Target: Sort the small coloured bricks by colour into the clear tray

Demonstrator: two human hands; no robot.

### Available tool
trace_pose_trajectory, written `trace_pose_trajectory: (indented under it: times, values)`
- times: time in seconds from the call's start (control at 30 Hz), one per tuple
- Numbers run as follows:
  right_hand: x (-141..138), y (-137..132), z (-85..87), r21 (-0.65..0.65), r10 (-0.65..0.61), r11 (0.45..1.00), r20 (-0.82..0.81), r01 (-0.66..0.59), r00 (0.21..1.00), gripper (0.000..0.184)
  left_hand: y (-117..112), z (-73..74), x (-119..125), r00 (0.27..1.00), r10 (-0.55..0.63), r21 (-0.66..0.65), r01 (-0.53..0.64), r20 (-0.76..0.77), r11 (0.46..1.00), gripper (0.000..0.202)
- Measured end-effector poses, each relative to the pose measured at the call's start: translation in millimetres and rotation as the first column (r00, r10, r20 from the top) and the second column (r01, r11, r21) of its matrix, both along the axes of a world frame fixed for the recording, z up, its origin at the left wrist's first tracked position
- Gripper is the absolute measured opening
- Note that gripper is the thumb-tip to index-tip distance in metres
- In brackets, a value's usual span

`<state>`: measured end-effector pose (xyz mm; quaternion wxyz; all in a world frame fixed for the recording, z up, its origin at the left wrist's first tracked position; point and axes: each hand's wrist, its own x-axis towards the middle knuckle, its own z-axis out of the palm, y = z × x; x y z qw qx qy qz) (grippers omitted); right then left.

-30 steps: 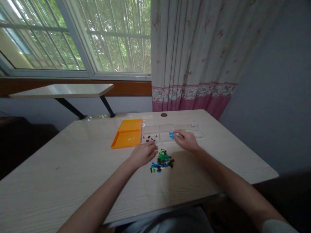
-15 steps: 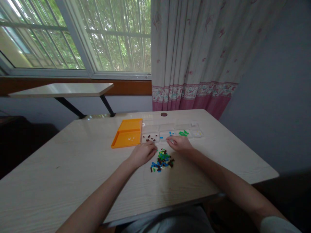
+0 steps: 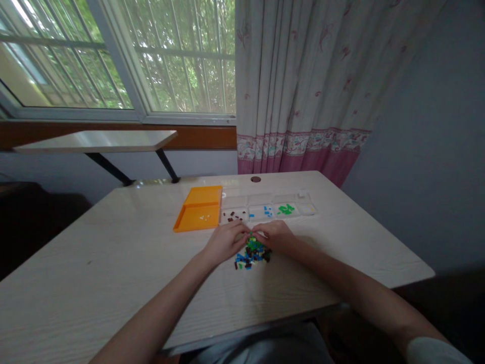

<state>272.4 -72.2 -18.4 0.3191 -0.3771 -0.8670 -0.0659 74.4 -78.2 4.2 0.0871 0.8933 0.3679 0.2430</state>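
A heap of small plastic building bricks (image 3: 250, 257) in brown, blue, green and pale yellow lies before me. My left hand (image 3: 228, 241) is at the heap's far left edge, its thumb and fingers closed in a pinch. Opposite it, my right hand (image 3: 278, 237) bends over the heap's far right side with its fingertips pressed together. The tips of both hands almost meet; a speck of green shows there, but I cannot tell which hand has it. Beyond them sits a clear divided tray (image 3: 247, 208), with brown bricks (image 3: 230, 218), blue bricks (image 3: 267, 211) and green bricks (image 3: 287, 209) in separate compartments.
An orange two-part tray (image 3: 195, 215) adjoins the clear one on the left and holds a few white bits (image 3: 205, 217). A raised shelf (image 3: 102, 140) on black legs stands at the table's back left. The table's front edge (image 3: 257, 328) runs close to my body.
My right hand has come back from the blue compartment to the heap. My left hand has shifted slightly right, away from the brown compartment, so both hands now meet over the heap's far end.
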Motion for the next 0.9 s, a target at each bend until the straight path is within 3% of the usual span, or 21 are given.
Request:
trace_pose_trajectory:
  times: [0.17, 0.37, 0.47, 0.77, 0.9]
  values:
    - [2.3, 1.4, 5.4, 0.061, 0.047, 0.997, -0.066, -0.043, 0.997, 0.016, -0.3, 1.2, -1.3, 0.999, 0.013, -0.032, -0.012, 0.038, 0.999, 0.020]
    - [20.2, 4.5, 26.1, 0.198, -0.052, 0.975, -0.258, 0.106, 0.965, 0.020, 2.0, 1.5, -5.1, 0.993, -0.098, -0.067, 0.094, -0.067, 0.993, 0.021]
    - [28.2, 4.9, 31.6, 0.222, -0.076, 0.964, -0.292, 0.145, 0.953, 0.021, 3.5, -0.4, -4.9, 0.987, -0.101, -0.059, 0.094, -0.122, 0.994, 0.021]
    - [34.5, 7.0, 32.8, 0.255, -0.090, 0.953, -0.286, 0.166, 0.954, 0.022, 3.9, -0.3, -6.2, 0.982, -0.066, -0.046, 0.058, -0.178, 0.997, 0.018]
    - [55.1, 17.6, 34.1, 0.135, -0.127, 0.980, -0.154, 0.149, 0.980, 0.020, 4.3, -1.0, -6.8, 0.983, -0.051, -0.048, 0.043, -0.175, 0.998, 0.018]
